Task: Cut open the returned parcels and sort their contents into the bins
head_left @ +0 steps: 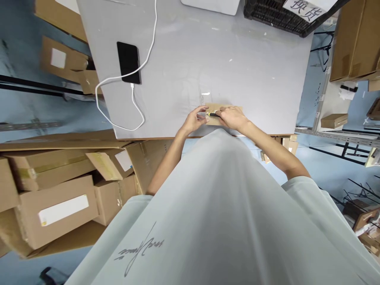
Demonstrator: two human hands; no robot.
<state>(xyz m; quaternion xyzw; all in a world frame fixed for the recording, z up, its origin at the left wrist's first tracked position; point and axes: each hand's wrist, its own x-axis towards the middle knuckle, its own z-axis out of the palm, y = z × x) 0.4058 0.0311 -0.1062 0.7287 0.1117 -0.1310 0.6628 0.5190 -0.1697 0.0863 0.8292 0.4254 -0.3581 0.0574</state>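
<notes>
A small flat cardboard box point(212, 107) lies on the table near its front edge. At the box's left end is my left hand point(194, 120), thumb and fingers curved around it, bracing it. My right hand point(233, 117) rests over the right part of the box. Its fingers are closed on a slim black-and-yellow utility knife point(214, 115), whose yellow end points left across the box top toward my left hand. Shiny, clear tape-like patches show around the tip. The blade itself is too small to make out.
On the grey-white table point(184, 51), a black phone point(128, 61) lies left with a white cable point(150, 51). At the back stand a white object point(212, 4) and a black crate point(276, 18). Cardboard boxes point(59, 209) fill the lower left; shelving point(332, 95) stands right.
</notes>
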